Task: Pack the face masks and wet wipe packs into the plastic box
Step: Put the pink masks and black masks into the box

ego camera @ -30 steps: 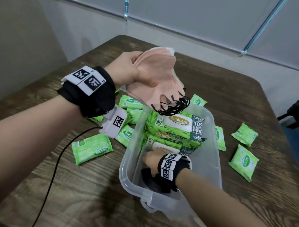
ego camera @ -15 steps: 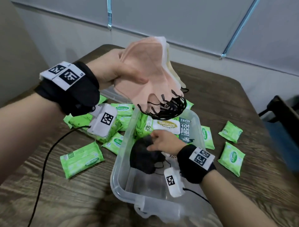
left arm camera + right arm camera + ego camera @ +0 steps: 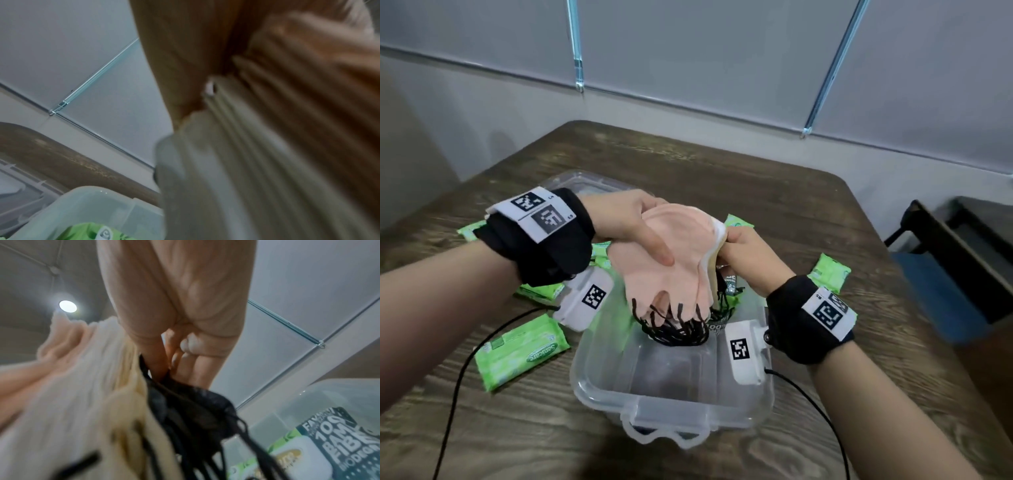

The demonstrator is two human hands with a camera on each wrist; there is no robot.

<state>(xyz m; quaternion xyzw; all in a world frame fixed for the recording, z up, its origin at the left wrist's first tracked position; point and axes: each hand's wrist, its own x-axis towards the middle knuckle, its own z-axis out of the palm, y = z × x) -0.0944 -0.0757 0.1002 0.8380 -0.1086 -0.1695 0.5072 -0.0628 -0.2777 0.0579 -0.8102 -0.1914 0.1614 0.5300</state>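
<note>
A stack of face masks [image 3: 671, 260], peach on top with white and cream ones behind, hangs over the clear plastic box [image 3: 671, 407]. My left hand [image 3: 640, 233] grips the stack, thumb across the front. My right hand [image 3: 732, 243] pinches the stack's right edge; in the right wrist view its fingers [image 3: 162, 363] close on black material [image 3: 185, 402] beside the cream masks. Black ear loops [image 3: 678, 329] dangle into the box. A large wet wipe pack [image 3: 339, 443] lies inside at the far end. Small green wet wipe packs [image 3: 520, 349] lie around the box.
The box stands on a dark wooden table [image 3: 722, 178]. Its clear lid [image 3: 585, 181] lies behind my left wrist. More green packs [image 3: 828, 272] sit to the right. A dark chair [image 3: 945, 257] stands beyond the table's right edge. Black cables [image 3: 458, 394] trail from both wrists.
My right hand has left the black mask in the box and risen to the stack's right edge. My left hand has brought the stack lower, over the box.
</note>
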